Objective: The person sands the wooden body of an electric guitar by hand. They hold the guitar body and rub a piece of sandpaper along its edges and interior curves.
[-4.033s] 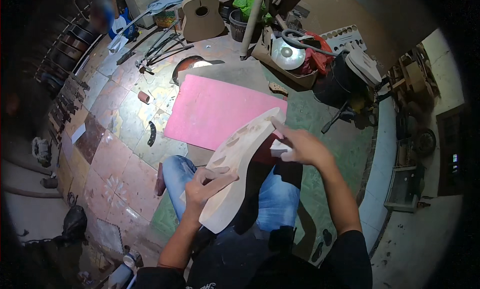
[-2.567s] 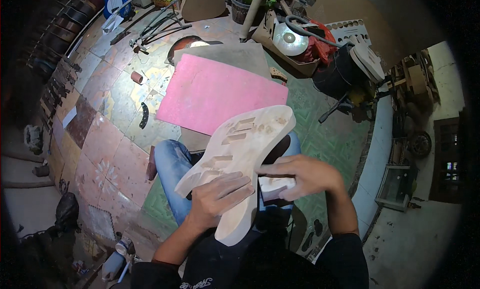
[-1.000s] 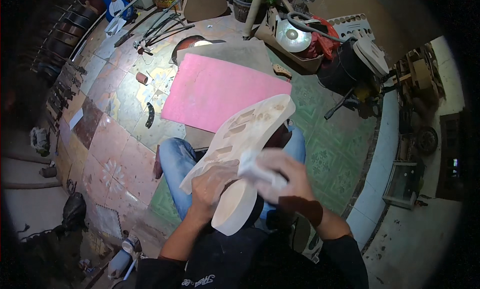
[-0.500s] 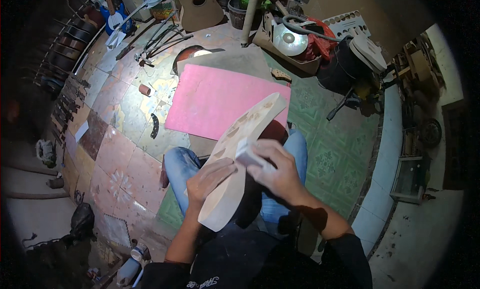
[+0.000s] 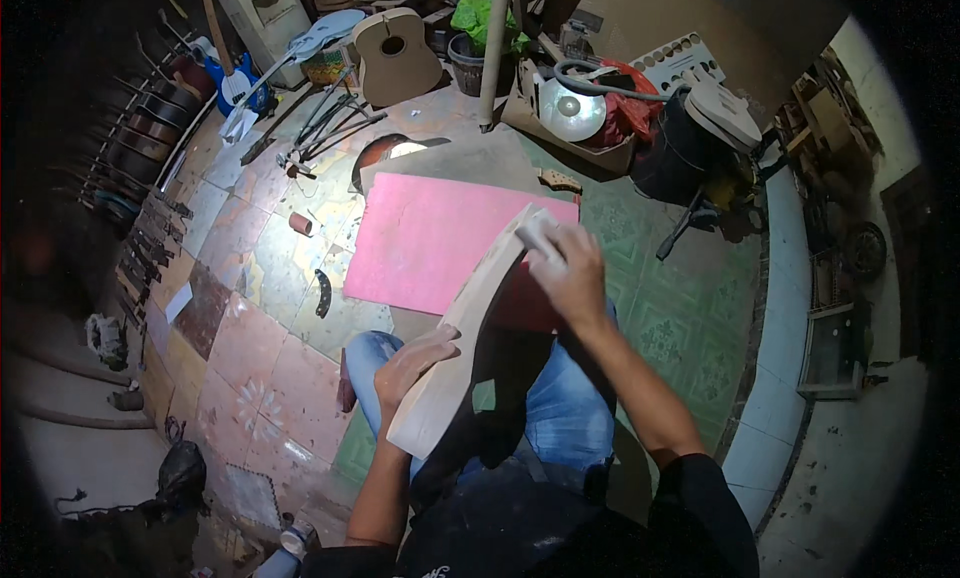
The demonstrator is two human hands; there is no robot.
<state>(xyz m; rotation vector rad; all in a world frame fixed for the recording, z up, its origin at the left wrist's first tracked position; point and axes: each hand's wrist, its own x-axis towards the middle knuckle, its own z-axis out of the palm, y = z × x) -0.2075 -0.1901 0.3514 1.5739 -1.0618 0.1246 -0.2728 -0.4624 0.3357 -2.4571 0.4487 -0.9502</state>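
Note:
A pale, unpainted wooden guitar body point(image 5: 450, 373) stands tilted on edge over my lap, its curved side turned up toward me. My left hand point(image 5: 412, 366) lies against its near left part, fingers stretched over the rim and bracing it. At the far end of the body, my right hand point(image 5: 572, 278) grips a small whitish sanding block point(image 5: 540, 238) and presses it on the curved side. Both hands look dusted with white powder. The broad faces of the body are mostly turned out of sight.
A pink board point(image 5: 430, 238) lies on the tiled floor ahead, over a grey sheet. Beyond are an unfinished acoustic guitar point(image 5: 397, 63), a blue electric guitar point(image 5: 236, 86), a cardboard box point(image 5: 600, 150) and a black bucket point(image 5: 670, 153). A pole point(image 5: 497, 58) stands behind the board.
My right hand has slid the sanding block away from me, from mid-body to the far end. The guitar body has rolled so its side shows more and its carved face less.

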